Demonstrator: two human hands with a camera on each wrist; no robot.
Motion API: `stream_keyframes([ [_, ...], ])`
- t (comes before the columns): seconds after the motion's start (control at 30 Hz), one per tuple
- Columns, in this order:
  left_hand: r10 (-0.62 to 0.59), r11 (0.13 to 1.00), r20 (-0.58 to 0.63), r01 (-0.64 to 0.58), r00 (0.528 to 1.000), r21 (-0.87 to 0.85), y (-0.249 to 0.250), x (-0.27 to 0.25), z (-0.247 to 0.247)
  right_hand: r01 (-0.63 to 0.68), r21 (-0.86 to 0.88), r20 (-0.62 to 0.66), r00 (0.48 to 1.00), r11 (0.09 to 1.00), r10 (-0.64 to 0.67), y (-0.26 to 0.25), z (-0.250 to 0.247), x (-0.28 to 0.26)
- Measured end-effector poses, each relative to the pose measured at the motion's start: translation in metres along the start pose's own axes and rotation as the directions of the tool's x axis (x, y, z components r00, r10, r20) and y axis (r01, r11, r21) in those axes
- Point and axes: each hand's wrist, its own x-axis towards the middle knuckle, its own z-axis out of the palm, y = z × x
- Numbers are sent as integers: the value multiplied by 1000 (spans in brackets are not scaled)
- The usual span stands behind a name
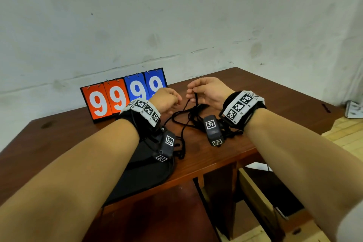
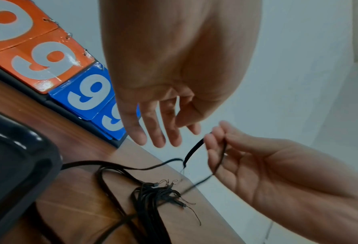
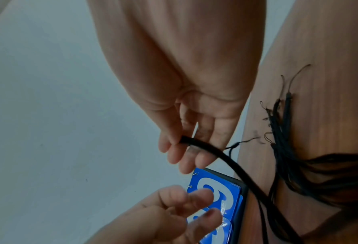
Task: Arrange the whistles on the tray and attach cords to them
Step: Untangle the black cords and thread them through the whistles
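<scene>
Above the far edge of the brown wooden table [image 1: 225,92], one flat black woven cord [image 2: 192,151] hangs from the right hand [image 1: 208,92], whose thumb and fingertips [image 3: 173,145] are curled to pinch it near its upper bend. From there the cord trails down to the bundle of matching black cords [image 2: 152,194] lying on the tabletop near that edge, their thin loop ends splayed out. The left hand [image 1: 167,100] hovers just beside the pinch with fingers loosely bent and holds nothing, though it looks ready to take the strand.

No whistle shows in any view, so I cannot tell where the whistles are. The black plastic tray [image 2: 17,156] sits toward the near left edge, mostly under the left forearm in the head view.

The step in hand appears to be separating a single cord from the bundle. To do it well, the left hand should probably steady the bundle or comb along the strand while the right lifts slowly, since the loop ends could snag their neighbours and drag the whole bundle along. An orange and blue flip scoreboard [image 1: 123,96] reading 99 99 stands at the far left edge, against the white wall [image 1: 176,15].
</scene>
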Motion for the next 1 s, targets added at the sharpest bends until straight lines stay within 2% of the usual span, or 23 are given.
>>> stream_keyframes([
  [0.07, -28, 999, -21, 27, 999, -38, -6, 5, -1, 32, -29, 49, 998, 999, -30, -4, 2, -4],
  [0.13, -22, 999, 16, 22, 1000, -26, -10, 7, -1, 58, -60, 93, 994, 996, -52, -8, 4, -7],
  [0.2, 25, 1000, 73, -26, 997, 5, -12, 8, 1, 81, -82, 127, 989, 993, -70, -8, 5, -9],
  [0.33, 118, 990, 212, -97, 970, -103, -16, 10, 7, 78, -81, 186, 981, 994, -62, -7, 9, -11],
  [0.4, 140, 989, 246, -123, 959, -83, -10, 4, 10, 74, -110, 207, 977, 991, -50, -6, 11, -11],
  [0.53, 85, 994, 282, -101, 956, 46, -6, -1, 14, 76, -103, 235, 971, 992, -50, -4, 11, -11],
  [0.63, 32, 999, 334, -38, 942, 13, -6, -3, 14, 78, -96, 237, 970, 992, -53, -6, 10, -13],
  [0.7, 52, 998, 312, -58, 949, 10, -6, -3, 15, 77, -105, 225, 973, 992, -51, -6, 9, -15],
  [0.87, 104, 991, 104, -94, 989, -100, 3, -3, 7, 61, -167, 133, 990, 984, -39, -5, 5, -21],
  [1.0, 81, 985, -8, -81, 997, -155, 22, -12, -4, -36, -231, 50, 998, 972, 49, -3, 5, -31],
])
